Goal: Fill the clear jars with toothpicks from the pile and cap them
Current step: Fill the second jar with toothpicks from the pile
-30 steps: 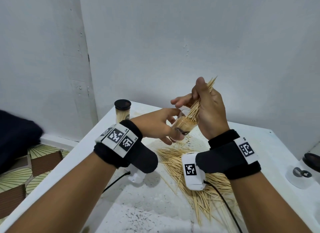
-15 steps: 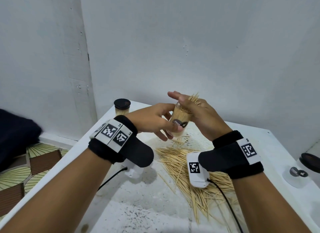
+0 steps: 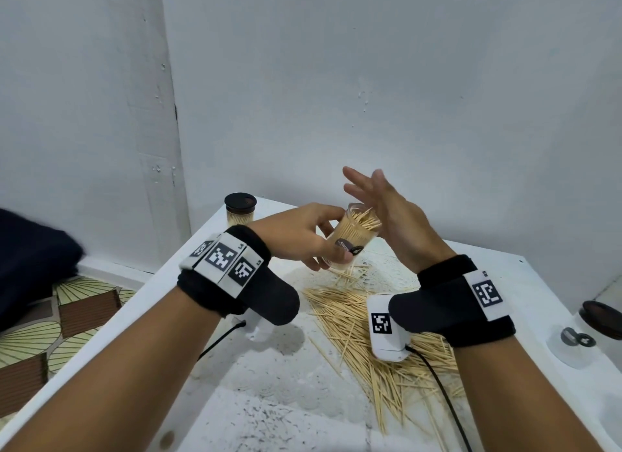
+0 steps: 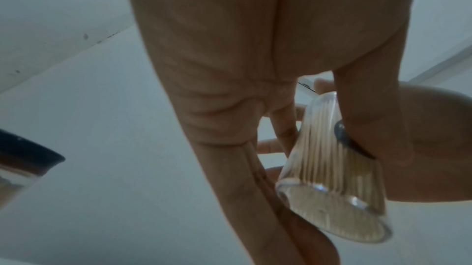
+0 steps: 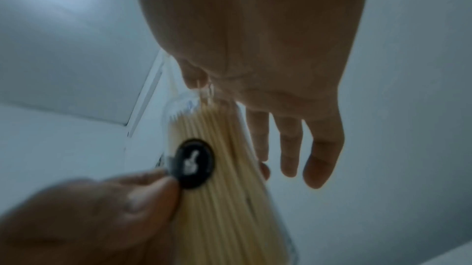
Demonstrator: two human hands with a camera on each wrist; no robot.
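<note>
So the left hand (image 3: 296, 236) has the clear jar (image 3: 353, 239) gripped between thumb and fingers, held up in the air above the table (image 3: 269, 384), tilted with its open mouth leaning toward the right hand (image 3: 393, 216). The jar is packed with toothpicks (image 3: 365, 221), a few tips sticking out past the rim, and there's a round black sticker (image 5: 194, 163) on its side, right by the left thumb.

Big change from half a second back: the right hand was cupped over the jar mouth with a bundle poking out between the fingers, and now it's off the top, fingers spread and straight, holding nothing, palm just beside the rim. Might still be brushing the glass; the wrist view is too blurry to say.

The loose pile (image 3: 363, 320) is on the table under the wrists, same spot as before. A capped jar (image 3: 240, 209) stands at the far left corner, and another dark-lidded jar (image 3: 602, 320) is at the right edge.
</note>
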